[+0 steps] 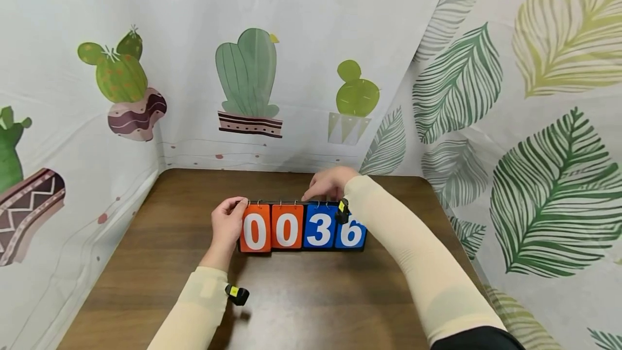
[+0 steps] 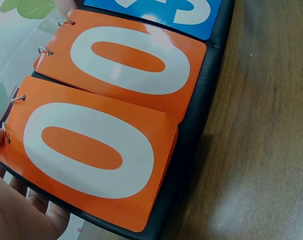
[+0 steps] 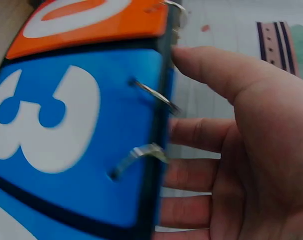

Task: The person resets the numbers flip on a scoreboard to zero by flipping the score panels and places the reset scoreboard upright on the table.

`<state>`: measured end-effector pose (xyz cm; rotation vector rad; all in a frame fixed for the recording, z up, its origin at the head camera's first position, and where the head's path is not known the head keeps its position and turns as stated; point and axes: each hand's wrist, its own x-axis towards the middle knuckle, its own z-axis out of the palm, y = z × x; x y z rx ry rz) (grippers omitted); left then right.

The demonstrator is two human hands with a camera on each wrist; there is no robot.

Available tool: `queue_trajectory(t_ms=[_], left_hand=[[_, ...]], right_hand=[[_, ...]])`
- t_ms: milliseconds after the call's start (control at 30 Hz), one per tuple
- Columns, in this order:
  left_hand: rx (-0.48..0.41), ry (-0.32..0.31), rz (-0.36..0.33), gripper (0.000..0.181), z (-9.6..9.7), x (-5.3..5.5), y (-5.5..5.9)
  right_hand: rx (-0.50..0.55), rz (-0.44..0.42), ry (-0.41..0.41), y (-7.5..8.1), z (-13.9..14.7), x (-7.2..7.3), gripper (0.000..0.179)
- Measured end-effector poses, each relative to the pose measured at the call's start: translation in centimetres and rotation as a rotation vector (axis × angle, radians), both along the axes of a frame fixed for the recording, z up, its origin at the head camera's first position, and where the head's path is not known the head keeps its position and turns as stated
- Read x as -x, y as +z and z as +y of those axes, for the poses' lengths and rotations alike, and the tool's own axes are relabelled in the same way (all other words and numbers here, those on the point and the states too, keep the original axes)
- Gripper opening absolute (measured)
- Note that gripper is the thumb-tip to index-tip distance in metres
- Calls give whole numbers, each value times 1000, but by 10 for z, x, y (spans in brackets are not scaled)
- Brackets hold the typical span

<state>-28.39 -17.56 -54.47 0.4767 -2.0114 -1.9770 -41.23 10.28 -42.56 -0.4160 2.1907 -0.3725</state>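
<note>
A tabletop flip scoreboard [image 1: 288, 231] with a black backing leans upright on the table, reading 0 0 on orange cards [image 2: 89, 155] and 3 6 on blue cards [image 3: 66, 125]. Metal rings [image 3: 154, 95] hold the cards along its top edge. My left hand [image 1: 228, 223] grips the upper left corner, thumb at the front by the first orange card and fingers behind the backing. Over the top edge by the 3 card, my right hand [image 1: 331, 182] holds the board, its thumb [image 3: 206, 67] at the edge and its fingers reaching behind. The backing hides those fingertips.
The scoreboard stands on a brown wooden table [image 1: 311, 296]. White cloth printed with cacti [image 1: 250, 77] hangs behind and to the left, and a leaf-patterned cloth [image 1: 549, 193] hangs on the right. Each wrist carries a small black camera [image 1: 237, 294].
</note>
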Motion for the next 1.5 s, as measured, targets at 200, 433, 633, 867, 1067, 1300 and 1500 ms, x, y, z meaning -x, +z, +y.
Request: queue_trajectory(t_ms=[200,433,633,867,1067,1300,1500], left_hand=[[-5,9,20,28,0,1,-3],[0,18,12,28,1,-1,-2],[-6,10,-3,30,0,-2,1],[-19,3,-10,30,0,-3,1],[-15,5,-13,31,1,-4,3],[-7,6,-14,31,0,-4,1],[-4,10,-13,30,0,-4,1]], right_hand=[[1,24,16,-8,-7,-2,42],[-22,24,20,-10,-7,-2,42],[-74,56,51,-11,-10,2,52],[9,-13,-23,-9,-9,3,33],[127,-103,-104,-11,-12,1,19],[101,17,11,-18,-16,3,24],[56,249,155,-18,-7,5,20]])
